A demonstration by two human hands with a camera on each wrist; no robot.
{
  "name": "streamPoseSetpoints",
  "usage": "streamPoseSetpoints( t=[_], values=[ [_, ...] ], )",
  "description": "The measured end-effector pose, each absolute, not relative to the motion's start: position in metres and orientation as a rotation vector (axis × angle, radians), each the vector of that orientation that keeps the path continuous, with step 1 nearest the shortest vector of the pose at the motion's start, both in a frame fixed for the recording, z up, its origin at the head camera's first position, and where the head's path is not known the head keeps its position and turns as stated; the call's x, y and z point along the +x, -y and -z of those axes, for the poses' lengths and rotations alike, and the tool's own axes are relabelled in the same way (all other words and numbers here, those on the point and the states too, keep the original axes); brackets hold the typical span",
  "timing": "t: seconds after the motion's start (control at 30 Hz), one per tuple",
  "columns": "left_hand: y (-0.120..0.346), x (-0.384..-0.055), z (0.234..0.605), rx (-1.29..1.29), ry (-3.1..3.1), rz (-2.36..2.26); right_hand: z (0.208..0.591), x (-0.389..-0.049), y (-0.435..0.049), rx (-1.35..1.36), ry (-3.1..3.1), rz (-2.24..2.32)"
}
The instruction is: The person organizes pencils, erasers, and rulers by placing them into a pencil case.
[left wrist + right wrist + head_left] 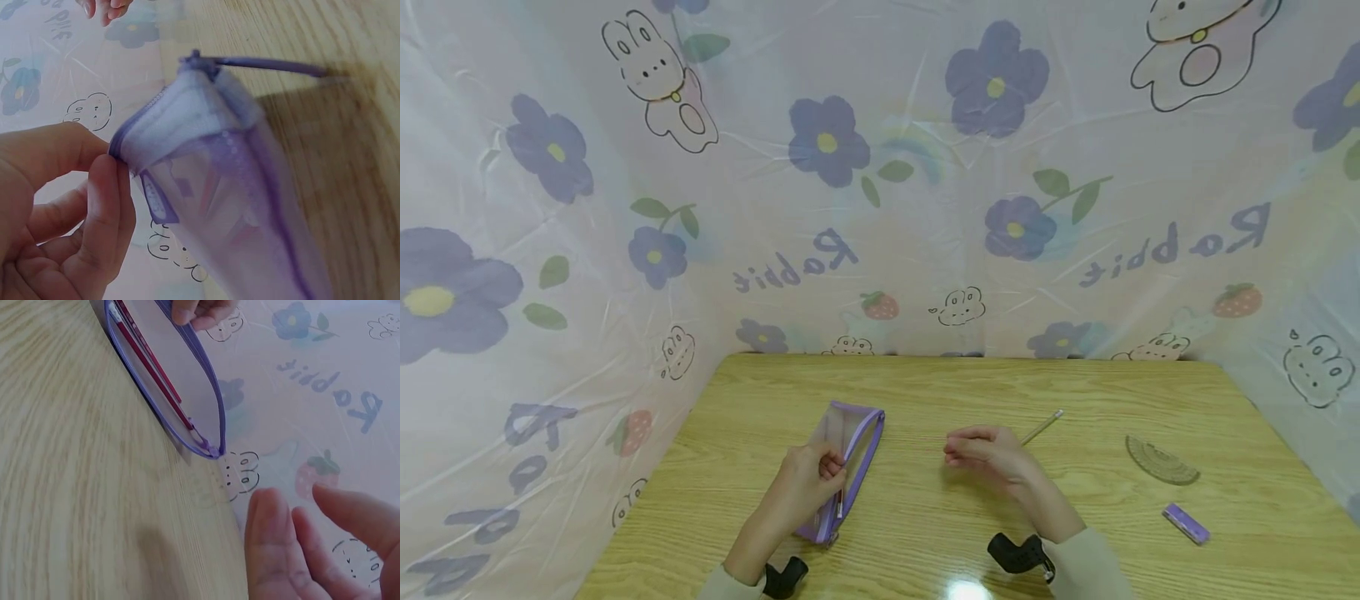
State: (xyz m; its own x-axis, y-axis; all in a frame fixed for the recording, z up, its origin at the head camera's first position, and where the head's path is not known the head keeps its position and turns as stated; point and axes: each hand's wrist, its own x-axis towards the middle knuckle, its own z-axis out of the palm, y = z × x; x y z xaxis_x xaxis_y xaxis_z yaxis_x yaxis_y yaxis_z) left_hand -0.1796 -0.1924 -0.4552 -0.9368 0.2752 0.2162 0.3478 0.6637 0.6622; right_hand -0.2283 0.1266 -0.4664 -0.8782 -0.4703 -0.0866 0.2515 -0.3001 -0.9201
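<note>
A purple zippered pencil case (867, 467) with see-through sides stands on the table at left of centre, its zipper drawn apart. My left hand (808, 483) pinches the zipper edge of its mouth between thumb and fingers, as the left wrist view shows up close at the purple edging (119, 140). Inside lie red pencils (153, 378), seen through the opening in the right wrist view. My right hand (988, 457) hovers over the table right of the case, thumb and fingertips (269, 512) apart with nothing between them.
A light-coloured pencil (1043, 426) lies behind the right hand, partly hidden by it. Farther right are a clear protractor (1161, 462) and a small purple block-shaped item (1186, 524). Printed curtains (925, 208) enclose the wooden table (955, 383) at the back and sides.
</note>
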Motion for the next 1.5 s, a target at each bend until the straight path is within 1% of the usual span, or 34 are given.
streamPoseSetpoints(
  t=[0.23, 0.47, 0.73, 0.9, 1.03, 1.27, 1.5],
  values=[
    [0.193, -0.179, 0.457, -0.544, 2.763, 1.11, 0.463, -0.231, -0.145, -0.316, -1.509, 2.189],
    [0.194, -0.179, 0.458, -0.554, 2.758, 1.106, 0.468, -0.239, -0.165, -0.385, -1.529, 2.177],
    [0.192, -0.179, 0.457, -0.541, 2.761, 1.114, 0.472, -0.245, -0.188, -0.396, -1.568, 2.201],
    [0.191, -0.18, 0.456, -0.535, 2.768, 1.123, 0.474, -0.249, -0.199, -0.454, -1.489, 2.254],
    [0.19, -0.18, 0.456, -0.549, 2.767, 1.109, 0.474, -0.252, -0.206, -0.505, -1.55, 2.246],
    [0.189, -0.18, 0.455, -0.545, 2.771, 1.113, 0.476, -0.255, -0.22, -0.523, -1.725, 2.196],
    [0.189, -0.18, 0.456, -0.544, 2.771, 1.111, 0.479, -0.26, -0.235, -0.516, -1.664, 2.253]
  ],
)
